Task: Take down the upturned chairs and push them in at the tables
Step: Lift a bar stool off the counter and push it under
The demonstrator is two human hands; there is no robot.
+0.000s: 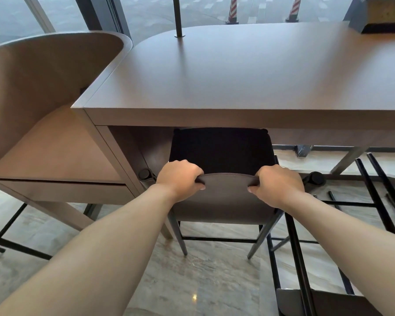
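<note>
The chair [224, 199] is found upright on the floor at the near edge of the table [237, 83], towards its left end, with the dark seat [219, 149] partly tucked beneath that edge. The top rim of the backrest is gripped by the left hand [178, 179] and the right hand [278, 185], one at each end, fingers curled over the rim. A second chair [333, 304] with black legs is noted to the right.

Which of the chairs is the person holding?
The middle chair, its black seat partly under the table: the left hand and right hand grip its backrest. The chair at the right is untouched.
</note>
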